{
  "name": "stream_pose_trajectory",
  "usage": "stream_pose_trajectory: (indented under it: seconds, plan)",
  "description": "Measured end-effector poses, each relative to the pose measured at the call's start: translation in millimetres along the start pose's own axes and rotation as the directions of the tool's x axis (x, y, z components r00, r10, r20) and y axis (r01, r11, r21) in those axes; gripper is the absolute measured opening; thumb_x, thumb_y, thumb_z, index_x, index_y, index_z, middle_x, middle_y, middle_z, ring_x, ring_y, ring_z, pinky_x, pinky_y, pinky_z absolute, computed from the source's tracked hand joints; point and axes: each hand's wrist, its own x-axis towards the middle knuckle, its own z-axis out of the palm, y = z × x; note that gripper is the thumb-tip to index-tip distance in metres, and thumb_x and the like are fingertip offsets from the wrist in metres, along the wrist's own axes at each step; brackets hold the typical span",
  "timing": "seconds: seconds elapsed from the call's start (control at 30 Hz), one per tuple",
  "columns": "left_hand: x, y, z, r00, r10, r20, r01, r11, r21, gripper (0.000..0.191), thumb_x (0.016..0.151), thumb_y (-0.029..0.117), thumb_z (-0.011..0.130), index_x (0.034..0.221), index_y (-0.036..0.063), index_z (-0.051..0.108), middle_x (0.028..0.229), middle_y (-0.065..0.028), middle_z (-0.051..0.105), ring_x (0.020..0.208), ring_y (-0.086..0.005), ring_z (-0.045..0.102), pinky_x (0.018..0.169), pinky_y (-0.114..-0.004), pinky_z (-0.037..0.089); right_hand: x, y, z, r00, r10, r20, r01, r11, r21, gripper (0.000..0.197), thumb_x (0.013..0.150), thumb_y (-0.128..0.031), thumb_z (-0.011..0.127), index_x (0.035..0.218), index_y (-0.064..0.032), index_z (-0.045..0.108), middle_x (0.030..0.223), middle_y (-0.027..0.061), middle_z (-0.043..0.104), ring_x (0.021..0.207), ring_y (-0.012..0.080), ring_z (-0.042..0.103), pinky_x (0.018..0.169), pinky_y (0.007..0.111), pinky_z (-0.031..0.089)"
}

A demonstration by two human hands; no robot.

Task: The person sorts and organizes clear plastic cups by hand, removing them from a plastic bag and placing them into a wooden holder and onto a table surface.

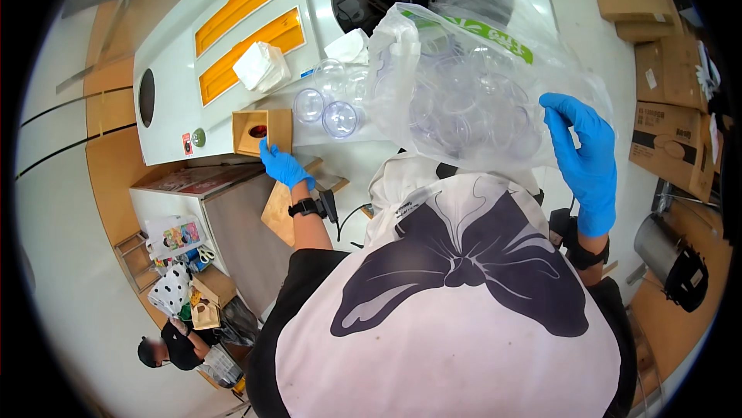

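Observation:
My left hand (285,168), in a blue glove, has its fingertips at the near edge of a small wooden box (280,128). Inside the box is a round opening with something dark red in it; whether I grip the wall is unclear. My right hand (585,151), also blue-gloved, is bent at the right side of a large clear plastic bag (400,110). Its fingertips come close together there, and I cannot tell whether they pinch the film. Several clear plastic domed cups or lids (464,105) fill the bag. Others, such as a clear round lid (340,119), lie beside it.
A stack of white napkins (262,67) lies by two orange recessed panels (249,49) on the white counter (168,76). A green ball-shaped item (198,138) sits left of the box. Cardboard boxes (669,145) and a metal bin (658,241) stand right. Another person (185,342) is at lower left.

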Motion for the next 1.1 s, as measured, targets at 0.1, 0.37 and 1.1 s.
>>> stream_pose_trajectory:
  seconds: [0.1, 0.37, 1.1]
  plan:
    - [2, -9, -7, 0.998, -0.045, -0.049, 0.038, 0.989, -0.142, 0.04, 0.086, -0.006, 0.036, 0.123, -0.0014, 0.049, 0.12, -0.0111, 0.051, 0.102, -0.0209, 0.051, 0.091, -0.032, 0.042, -2, 2, 0, 0.999, -0.005, -0.034, 0.005, 1.0, 0.004, 0.015, 0.08, 0.0, 0.062, 0.095, -0.0023, 0.063, 0.088, 0.0121, 0.066, 0.074, 0.0247, 0.062, 0.067, 0.031, 0.048]
    - [36, -3, -16, 0.977, -0.001, -0.213, 0.005, 1.0, 0.019, 0.038, 0.088, -0.005, 0.037, 0.123, -0.001, 0.05, 0.121, -0.0171, 0.052, 0.104, -0.0249, 0.055, 0.087, -0.033, 0.045, -5, -8, 3, 0.996, 0.051, -0.072, -0.054, 0.998, -0.035, 0.015, 0.08, -0.001, 0.062, 0.095, -0.0027, 0.063, 0.09, 0.0126, 0.066, 0.077, 0.026, 0.063, 0.069, 0.031, 0.049]
    - [259, -4, 95, 0.978, 0.204, 0.038, -0.201, 0.977, -0.065, 0.047, 0.08, -0.001, 0.045, 0.127, 0.001, 0.045, 0.134, -0.0193, 0.042, 0.11, -0.0313, 0.052, 0.091, -0.037, 0.042, -18, -18, 22, 0.964, 0.251, 0.089, -0.229, 0.951, -0.209, 0.012, 0.084, -0.01, 0.058, 0.095, -0.0057, 0.061, 0.084, 0.0135, 0.063, 0.073, 0.0299, 0.059, 0.065, 0.035, 0.047]
